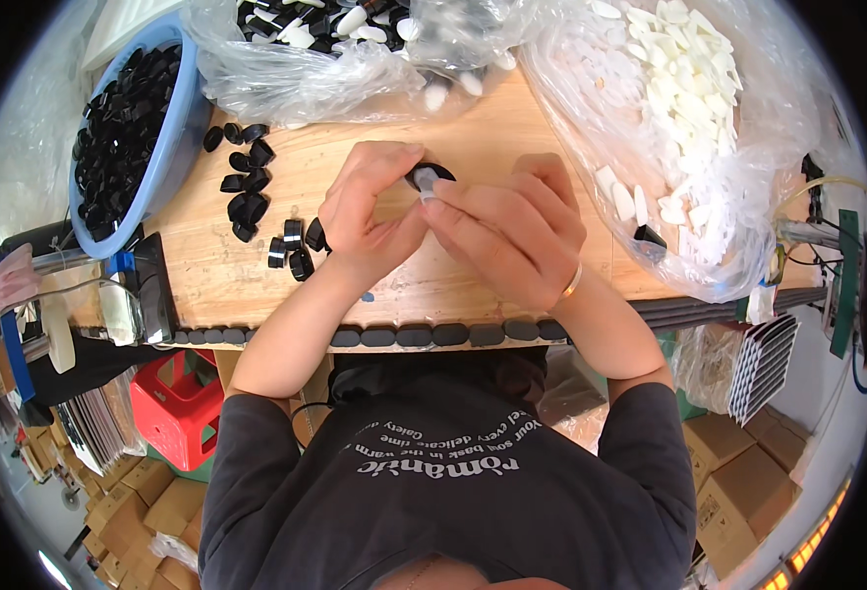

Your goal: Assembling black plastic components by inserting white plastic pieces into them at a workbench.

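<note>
Above the middle of the table, my left hand (370,202) grips a round black cap (441,170) between thumb and fingers. My right hand (517,231) pinches a small whitish translucent piece (426,183) against the cap's opening. Its exact shape is partly covered by my fingertips. Both hands are closed and nearly touch each other. Loose black caps (247,208) lie in a scattered row to the left of my left hand, the closest ones beside my left wrist.
At the left stands a blue basin (193,123) full of black caps. Clear plastic bags hold mixed black and white pieces (350,22) at the back and white pieces (689,84) at the right. Dark pads (414,336) line the table's front edge; a red stool (173,413) stands below left.
</note>
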Motion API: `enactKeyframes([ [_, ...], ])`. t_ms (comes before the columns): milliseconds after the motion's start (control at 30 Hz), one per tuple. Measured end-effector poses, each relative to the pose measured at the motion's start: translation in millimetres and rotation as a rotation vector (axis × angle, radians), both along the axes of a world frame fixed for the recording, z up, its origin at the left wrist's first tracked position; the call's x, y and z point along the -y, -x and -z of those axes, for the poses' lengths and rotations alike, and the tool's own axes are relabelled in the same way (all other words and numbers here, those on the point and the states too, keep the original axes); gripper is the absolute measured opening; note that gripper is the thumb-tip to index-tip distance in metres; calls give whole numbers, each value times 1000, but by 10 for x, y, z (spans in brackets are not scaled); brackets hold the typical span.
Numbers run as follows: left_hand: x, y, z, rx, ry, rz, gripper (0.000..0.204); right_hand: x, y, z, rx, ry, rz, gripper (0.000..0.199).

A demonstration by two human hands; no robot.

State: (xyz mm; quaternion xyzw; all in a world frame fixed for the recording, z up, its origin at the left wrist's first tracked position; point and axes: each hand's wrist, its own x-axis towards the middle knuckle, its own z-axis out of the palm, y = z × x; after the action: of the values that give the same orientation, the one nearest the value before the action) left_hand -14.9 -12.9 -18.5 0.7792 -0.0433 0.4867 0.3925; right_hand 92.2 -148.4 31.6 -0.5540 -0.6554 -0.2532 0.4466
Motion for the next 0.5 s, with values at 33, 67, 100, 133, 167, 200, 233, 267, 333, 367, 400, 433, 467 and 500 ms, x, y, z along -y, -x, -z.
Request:
enactKeyframes([
  [33, 7, 8, -12, -22, 0, 44, 41, 27, 26, -36, 56, 3, 40, 23],
  [67, 19, -2, -19, -22, 1, 46, 41, 41, 41, -53, 113, 6, 80, 24],
  [100, 38, -19, -26, 23, 26, 26, 44, 40, 47, -51, 113, 7, 81, 24],
  [133, 54, -34, -30, 68, 51, 7, 46, 39, 48, -50, 106, -1, 90, 24],
  [167, 54, -41, -27, 68, 52, 9, 46, 35, 49, -48, 99, -9, 99, 24],
  [200, 49, -49, -21, 78, 31, -8, 46, 13, 36, -22, 100, -8, 101, 24],
  [233, 42, -50, -16, 89, 9, -26, 46, -30, 13, 28, 19, -35, 103, 25],
  [267, 40, -48, -16, 88, 8, -26, 46, -53, -1, 55, -61, -62, 106, 25],
  [333, 36, -41, -18, 76, 3, -34, 46, -62, -4, 45, -68, -61, 105, 25],
  [367, 32, -40, -22, 75, 3, -36, 46, -66, -4, 41, -75, -59, 105, 24],
  [400, 28, -41, -28, 79, -9, -37, 47, -67, -3, 44, -76, -59, 103, 24],
  [433, 26, -46, -37, 83, -21, -34, 48, -63, -5, 45, -60, -62, 101, 24],
  [467, 25, -47, -47, 83, -20, -32, 48, -58, -8, 46, -44, -64, 98, 24],
  [500, 27, -46, -59, 75, -27, -26, 49, -48, -17, 31, -44, -63, 100, 24],
])
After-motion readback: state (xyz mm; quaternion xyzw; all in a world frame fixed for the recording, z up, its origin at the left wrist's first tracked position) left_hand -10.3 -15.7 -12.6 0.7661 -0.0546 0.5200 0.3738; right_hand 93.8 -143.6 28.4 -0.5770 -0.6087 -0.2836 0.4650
